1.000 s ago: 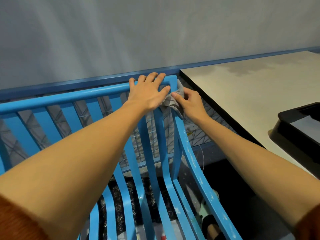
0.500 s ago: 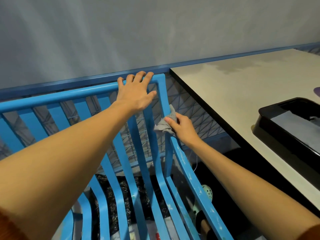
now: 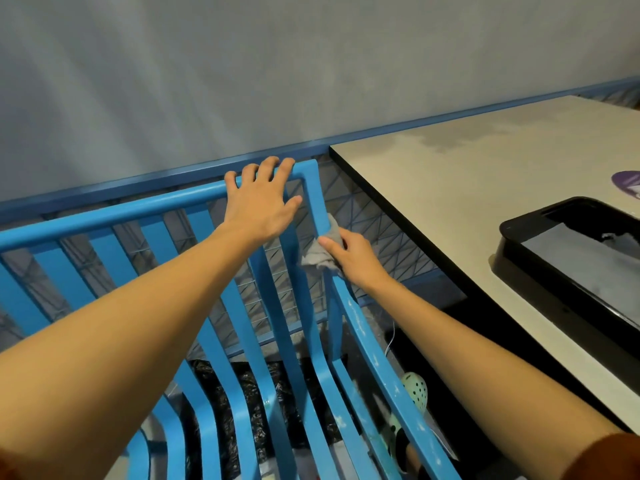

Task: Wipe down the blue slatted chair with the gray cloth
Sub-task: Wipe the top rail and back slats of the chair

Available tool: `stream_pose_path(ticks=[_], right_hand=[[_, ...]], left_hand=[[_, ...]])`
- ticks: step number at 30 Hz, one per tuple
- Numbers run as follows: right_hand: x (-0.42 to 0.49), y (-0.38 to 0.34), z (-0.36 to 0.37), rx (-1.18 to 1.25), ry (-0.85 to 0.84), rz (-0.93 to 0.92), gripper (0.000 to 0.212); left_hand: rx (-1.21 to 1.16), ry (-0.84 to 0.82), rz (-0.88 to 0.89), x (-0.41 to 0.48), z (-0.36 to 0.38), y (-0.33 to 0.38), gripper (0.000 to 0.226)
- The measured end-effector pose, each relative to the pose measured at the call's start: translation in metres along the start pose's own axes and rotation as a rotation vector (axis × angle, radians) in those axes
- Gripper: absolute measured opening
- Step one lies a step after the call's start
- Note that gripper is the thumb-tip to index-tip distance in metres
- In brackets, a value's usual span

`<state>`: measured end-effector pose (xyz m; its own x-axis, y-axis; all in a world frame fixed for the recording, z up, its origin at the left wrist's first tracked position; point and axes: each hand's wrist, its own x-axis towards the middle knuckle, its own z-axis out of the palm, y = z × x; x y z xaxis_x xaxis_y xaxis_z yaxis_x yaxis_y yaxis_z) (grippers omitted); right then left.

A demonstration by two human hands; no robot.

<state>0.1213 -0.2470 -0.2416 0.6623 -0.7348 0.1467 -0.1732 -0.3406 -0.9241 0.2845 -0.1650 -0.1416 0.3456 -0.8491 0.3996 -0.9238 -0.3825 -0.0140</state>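
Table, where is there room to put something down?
The table is bare between its corner beside the chair and the black tray. Crowded: the right side, with the tray and a purple thing, and the chair's corner, with left hand, right hand and gray cloth.

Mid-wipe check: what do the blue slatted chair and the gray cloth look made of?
Blue slatted chair: probably painted wood or metal, smooth semi-gloss; pale chips on its side suggest a paint coat. Gray cloth: soft matte fabric, bunched in folds under the right hand.
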Motion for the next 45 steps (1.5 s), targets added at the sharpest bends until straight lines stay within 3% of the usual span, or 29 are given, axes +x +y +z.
stream_pose_path(ticks=[9,18,22,31,37,40,42,45], right_hand=[[-0.054,0.036,-0.007,-0.044,-0.079,0.078,0.030],[0.015,-0.001,0.010,-0.185,-0.030,0.048,0.064],[-0.004,0.004,0.010,-0.117,-0.049,-0.001,0.055],[-0.076,0.035,0.000,-0.037,-0.191,0.092,0.057],[-0.015,0.001,0.010,-0.065,-0.082,0.059,0.058],[0.030,-0.030,0.011,0.048,-0.049,0.093,0.062],[0.039,-0.038,0.005,0.174,-0.083,0.089,0.065],[0.023,-0.017,0.001,0.175,-0.189,0.077,0.067]], left_hand=[[-0.011,-0.015,-0.012,0.002,0.000,0.001,0.059],[0.007,-0.003,-0.012,0.002,0.001,0.002,0.061],[0.013,-0.001,-0.014,0.003,0.003,0.000,0.063],[0.003,-0.028,-0.011,0.002,-0.001,0.002,0.069],[0.007,-0.015,-0.020,0.001,-0.003,0.006,0.069],[0.010,-0.033,-0.023,0.002,-0.003,0.006,0.069],[0.017,-0.031,-0.017,0.002,-0.003,0.005,0.070],[0.018,-0.010,-0.006,0.003,-0.002,0.003,0.070]])
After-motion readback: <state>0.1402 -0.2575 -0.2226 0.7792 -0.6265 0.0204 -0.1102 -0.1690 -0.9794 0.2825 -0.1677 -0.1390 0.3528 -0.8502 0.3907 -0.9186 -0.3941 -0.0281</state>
